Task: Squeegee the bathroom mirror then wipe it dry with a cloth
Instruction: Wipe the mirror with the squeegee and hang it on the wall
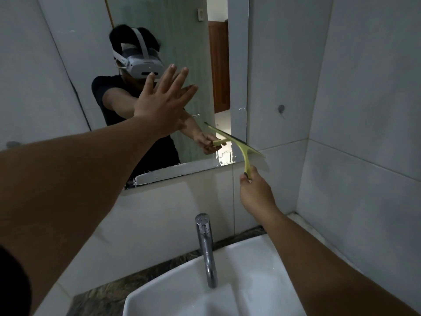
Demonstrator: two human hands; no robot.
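Squeegee [239,144] stage under way, not finished. Right hand [256,190] grips the yellow-green handle at its lower end, fingers curled round it; the blade lies tilted across the mirror's [177,30] lower right corner, its outer end running past the mirror edge onto the wall tile [284,76]. Whether the rubber presses the glass cannot be told for certain, though blade and reflection meet at the corner.

Left hand [164,103] is raised in front of the glass, fingers straight and together, holding nothing; contact with the mirror not clear.

Water beads and streaks show on the glass just beneath the blade and along the bottom edge, so that strip looks unfinished. Upper glass reads fairly clear, though dim light hides fine streaks.

Judgement: late in the squeegee pass, lower corner in hand. Drying wipe not begun; no cloth in sight.

Below: white basin [250,254] with chrome tap [206,247], set on a dark stone bench [109,295].

Writing: none legible on squeegee, tap or reflected headset.
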